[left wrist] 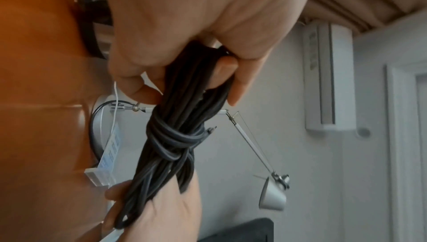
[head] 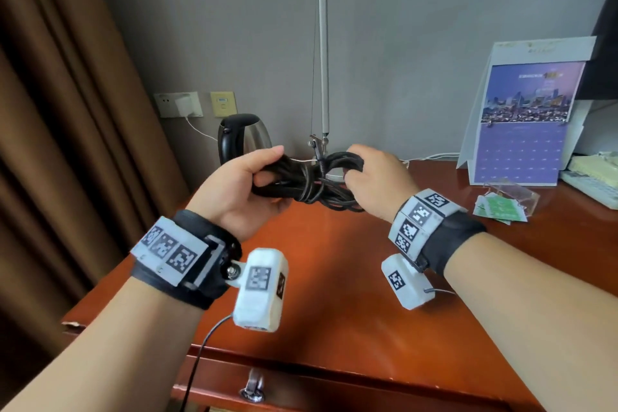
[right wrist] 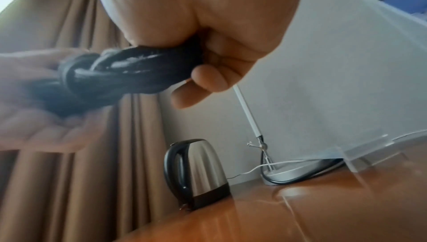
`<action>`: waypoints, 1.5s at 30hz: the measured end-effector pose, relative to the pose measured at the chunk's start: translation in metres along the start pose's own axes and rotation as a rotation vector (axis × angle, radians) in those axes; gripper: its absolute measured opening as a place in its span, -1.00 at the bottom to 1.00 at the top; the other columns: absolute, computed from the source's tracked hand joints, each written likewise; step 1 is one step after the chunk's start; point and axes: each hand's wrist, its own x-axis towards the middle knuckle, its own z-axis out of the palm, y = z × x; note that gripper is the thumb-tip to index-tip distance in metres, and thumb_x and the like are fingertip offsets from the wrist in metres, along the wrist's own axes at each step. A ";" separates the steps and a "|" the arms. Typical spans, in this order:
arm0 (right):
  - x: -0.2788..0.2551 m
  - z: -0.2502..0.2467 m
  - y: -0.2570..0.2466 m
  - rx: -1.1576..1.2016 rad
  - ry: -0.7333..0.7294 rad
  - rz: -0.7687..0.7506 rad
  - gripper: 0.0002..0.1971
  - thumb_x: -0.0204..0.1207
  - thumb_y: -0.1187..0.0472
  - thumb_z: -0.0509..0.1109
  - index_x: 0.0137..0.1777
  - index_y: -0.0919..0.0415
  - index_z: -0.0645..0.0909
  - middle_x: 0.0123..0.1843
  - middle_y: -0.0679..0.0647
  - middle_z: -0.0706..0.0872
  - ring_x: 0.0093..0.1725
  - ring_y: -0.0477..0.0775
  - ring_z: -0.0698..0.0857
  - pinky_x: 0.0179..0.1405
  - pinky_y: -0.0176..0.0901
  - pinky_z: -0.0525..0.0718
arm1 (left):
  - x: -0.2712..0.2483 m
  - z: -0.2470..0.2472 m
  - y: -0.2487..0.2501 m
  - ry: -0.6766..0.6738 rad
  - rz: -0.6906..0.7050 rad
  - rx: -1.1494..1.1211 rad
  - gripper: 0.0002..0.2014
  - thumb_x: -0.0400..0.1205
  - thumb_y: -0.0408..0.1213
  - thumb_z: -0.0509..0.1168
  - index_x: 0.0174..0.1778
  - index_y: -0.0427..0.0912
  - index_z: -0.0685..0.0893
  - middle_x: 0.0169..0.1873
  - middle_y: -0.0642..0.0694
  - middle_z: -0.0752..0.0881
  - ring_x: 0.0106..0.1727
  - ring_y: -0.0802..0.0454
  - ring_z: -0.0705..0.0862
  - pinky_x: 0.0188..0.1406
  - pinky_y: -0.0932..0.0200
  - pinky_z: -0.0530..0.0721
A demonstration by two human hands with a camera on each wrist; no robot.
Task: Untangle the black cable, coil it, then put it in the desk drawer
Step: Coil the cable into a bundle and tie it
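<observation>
A bundled black cable (head: 309, 182) hangs in the air above the desk, held level between both hands. Turns of the cable are wound round its middle (left wrist: 175, 136), and a plug tip sticks out beside them. My left hand (head: 247, 184) grips the left end, fingers curled round the strands (left wrist: 198, 74). My right hand (head: 371, 177) grips the right end (right wrist: 148, 68) the same way. The desk drawer (head: 301, 388) sits shut below the front edge, its metal handle (head: 252, 390) showing.
On the orange-brown desk (head: 334, 278) stand a steel kettle (head: 242, 137) at the back left, a desk lamp (head: 322, 77) behind the cable, a calendar (head: 525, 117) and a clear card holder (head: 511, 194) at the right. Brown curtains (head: 67, 110) hang left.
</observation>
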 end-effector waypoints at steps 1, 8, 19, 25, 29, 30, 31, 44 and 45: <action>-0.003 0.000 -0.004 -0.019 0.014 -0.016 -0.88 0.57 0.28 0.26 -0.10 0.03 0.56 -0.21 0.03 0.69 -0.20 0.14 0.59 -0.30 -0.02 0.44 | 0.004 -0.004 0.000 0.030 -0.019 -0.029 -0.87 0.69 -0.23 0.36 -0.12 -0.19 0.67 -0.57 -0.04 0.66 -0.05 -0.10 0.72 0.33 -0.11 0.58; -0.013 0.001 -0.023 -0.357 0.114 -0.424 -0.87 0.54 0.36 0.36 0.05 0.27 0.53 -0.01 0.15 0.58 -0.33 0.36 0.57 -0.40 -0.02 0.41 | 0.021 -0.012 -0.015 0.206 -0.121 -0.148 -0.64 0.73 -0.26 0.38 0.37 -0.41 0.66 0.09 -0.28 0.81 -0.01 -0.16 0.82 -0.28 0.02 0.84; 0.013 0.024 0.006 0.500 -0.073 0.474 -0.69 0.48 0.35 0.19 0.19 0.43 0.57 -0.29 0.39 0.80 -0.47 0.39 0.80 -0.68 -0.16 0.50 | 0.024 0.002 -0.028 0.047 0.113 -0.072 -0.71 0.73 -0.17 0.40 -0.02 -0.36 0.86 -0.20 -0.28 0.78 -0.11 -0.12 0.84 0.34 -0.22 0.74; 0.011 0.017 0.005 0.783 -0.011 0.594 -0.72 0.57 0.44 0.19 0.21 0.55 0.56 -0.45 0.33 0.70 -0.59 0.22 0.65 -0.69 -0.22 0.43 | 0.022 0.007 -0.045 -0.067 0.048 -0.174 -0.77 0.69 -0.26 0.40 0.15 -0.34 0.81 0.15 -0.39 0.82 0.13 -0.20 0.82 0.49 -0.05 0.64; 0.012 0.015 0.004 0.842 -0.052 0.627 -0.76 0.59 0.37 0.24 0.18 0.46 0.61 -0.41 0.33 0.73 -0.55 0.22 0.68 -0.62 -0.19 0.49 | 0.025 0.021 -0.052 -0.087 0.041 -0.137 -0.68 0.74 -0.30 0.36 0.33 -0.44 0.72 0.25 -0.38 0.80 0.21 -0.22 0.82 0.34 -0.07 0.77; 0.012 0.012 0.004 0.848 -0.074 0.630 -0.82 0.60 0.34 0.26 0.08 0.41 0.64 -0.41 0.29 0.74 -0.52 0.22 0.69 -0.58 -0.18 0.51 | 0.028 0.023 -0.053 -0.066 0.056 -0.144 -0.66 0.74 -0.34 0.36 0.35 -0.49 0.69 0.24 -0.40 0.79 0.22 -0.25 0.82 0.29 -0.09 0.79; 0.012 0.009 0.005 0.867 -0.100 0.625 -0.86 0.61 0.31 0.28 -0.02 0.35 0.65 -0.42 0.23 0.74 -0.48 0.21 0.70 -0.53 -0.15 0.52 | 0.030 0.024 -0.053 -0.051 0.069 -0.150 -0.63 0.73 -0.37 0.37 0.39 -0.54 0.64 0.24 -0.43 0.79 0.24 -0.29 0.81 0.26 -0.11 0.80; 0.011 -0.013 0.008 0.927 -0.080 0.459 -0.43 0.56 -0.17 0.51 0.53 -0.01 0.57 0.31 0.02 0.80 0.19 0.03 0.83 0.03 0.04 0.80 | 0.043 0.046 -0.055 -0.007 0.085 -0.232 -0.62 0.71 -0.30 0.44 0.38 -0.44 0.70 0.21 -0.35 0.82 0.18 -0.20 0.85 0.13 0.01 0.85; 0.010 -0.013 0.009 0.821 -0.099 0.395 -0.27 0.44 -0.21 0.60 0.59 -0.04 0.51 0.35 -0.04 0.77 0.22 -0.05 0.80 0.07 -0.05 0.78 | 0.044 0.045 -0.053 -0.006 0.083 -0.223 -0.61 0.70 -0.28 0.45 0.38 -0.44 0.70 0.20 -0.35 0.82 0.16 -0.19 0.85 0.08 0.04 0.86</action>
